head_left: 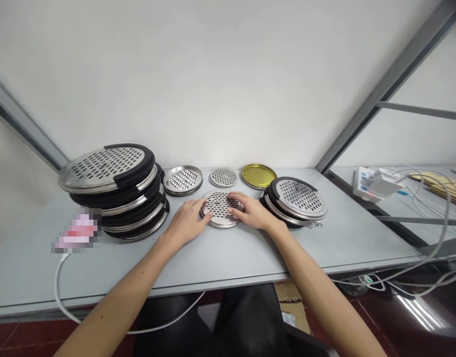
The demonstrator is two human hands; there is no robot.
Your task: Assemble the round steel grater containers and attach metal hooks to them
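A round silver grater plate (pixel 221 204) with rows of slots lies flat on the table in front of me. My left hand (pixel 188 218) grips its left rim, thumb along the near side and fingers behind. My right hand (pixel 248 209) rests over its right part, fingertips on the slotted face, thumb and fingers apart. Just behind it are a smaller perforated disc (pixel 223 177), a rimmed grater disc (pixel 183 179) to the left and a gold-coloured round lid (pixel 258 175) to the right.
At left stands a tall stack of slotted discs with black rims (pixel 109 171); a lower stack (pixel 300 198) sits at right. A blurred pink item (pixel 77 230) with a white cable (pixel 59 282) lies at left. Metal frame bars (pixel 384 89) and loose cables (pixel 441 223) are to the right.
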